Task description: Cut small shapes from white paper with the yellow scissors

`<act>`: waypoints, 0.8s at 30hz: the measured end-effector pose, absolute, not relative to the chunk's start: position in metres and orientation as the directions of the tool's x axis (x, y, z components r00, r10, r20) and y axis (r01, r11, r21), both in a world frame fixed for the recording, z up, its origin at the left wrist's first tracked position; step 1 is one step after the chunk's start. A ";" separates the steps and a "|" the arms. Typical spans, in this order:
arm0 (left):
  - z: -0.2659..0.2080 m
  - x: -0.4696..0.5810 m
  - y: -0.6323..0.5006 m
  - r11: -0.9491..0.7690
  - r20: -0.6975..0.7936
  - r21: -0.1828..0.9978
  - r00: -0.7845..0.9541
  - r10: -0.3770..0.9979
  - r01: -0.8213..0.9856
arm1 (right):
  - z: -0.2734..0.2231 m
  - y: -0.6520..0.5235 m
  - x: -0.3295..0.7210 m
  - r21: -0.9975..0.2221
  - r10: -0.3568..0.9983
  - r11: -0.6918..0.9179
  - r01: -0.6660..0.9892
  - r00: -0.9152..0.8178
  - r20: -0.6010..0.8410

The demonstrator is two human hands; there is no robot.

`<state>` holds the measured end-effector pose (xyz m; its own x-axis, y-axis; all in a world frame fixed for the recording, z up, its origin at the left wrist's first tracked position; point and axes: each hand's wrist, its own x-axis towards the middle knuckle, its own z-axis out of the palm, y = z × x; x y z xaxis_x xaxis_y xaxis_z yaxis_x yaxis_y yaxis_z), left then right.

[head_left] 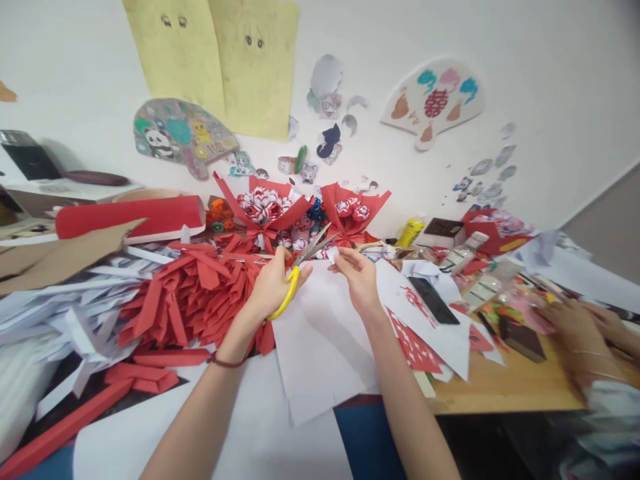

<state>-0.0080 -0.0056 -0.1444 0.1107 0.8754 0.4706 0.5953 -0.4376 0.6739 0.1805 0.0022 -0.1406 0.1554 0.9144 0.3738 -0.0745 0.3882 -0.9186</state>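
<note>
Apparently partway through some small-scale cutting

From my remote seat I have the left hand (274, 285) just beside a red heap, its grip closed round yellow-handled scissors (294, 275); the blades point far and right and look parted. The right hand (361, 279) faces it, its grip narrow, finger and thumb pinching a small white paper piece (333, 255). That piece is just right of the blades, above the far end of some white sheets (313, 367), and I see no contact between paper and blades.

As for progress, I judge the cutting begun but not finished: the piece is already small and held apart from the sheets, with the scissors ready beside it. It shows too small for me to tell whether it has its final shape, or how many cuts are left.

Around it, plenty looks done. A red-wrapped bouquet (263, 205) and a second bouquet (353, 212), both with red-and-white blooms, stand at the far side near the wall (360, 30). Folded red strips (183, 293) are heaped to the left, with folded white strips (83, 330) farther left. To the right, a dark phone-like slab (434, 300) lies over papers. At the far right, another person's hands (570, 323) are above the wooden surface (505, 393); what they handle, I cannot make out.
</note>
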 end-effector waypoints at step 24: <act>-0.150 -0.001 -0.006 -0.475 0.396 0.669 0.267 0.878 0.571 | -0.145 -0.002 0.183 -0.824 0.822 0.561 -0.080 0.178 0.542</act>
